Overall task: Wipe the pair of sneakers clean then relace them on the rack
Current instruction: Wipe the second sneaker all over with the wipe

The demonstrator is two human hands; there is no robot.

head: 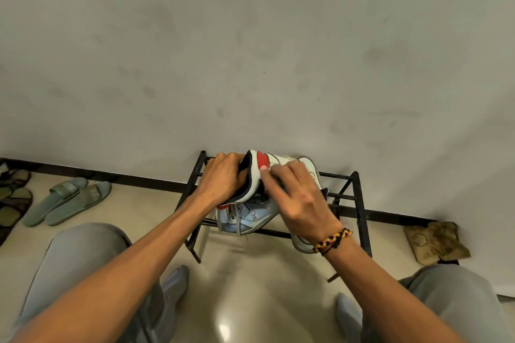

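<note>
A white sneaker (274,162) with a red heel patch and dark collar is held up above the black metal shoe rack (359,203). My left hand (223,178) grips its heel end. My right hand (301,198) lies over its opening, thumb pressed beside the red patch. Beneath it on the rack lies a second white sneaker (245,217) on its side, loose laces hanging down. A white toe (299,243) shows under my right wrist; which shoe it belongs to I cannot tell. No cloth is visible in either hand.
The rack stands against a grey wall on a pale tiled floor. Green slides (69,200) and dark sandals (12,203) lie at the left. A dirty brown rag (434,241) lies on the floor to the right of the rack. My knees frame the bottom.
</note>
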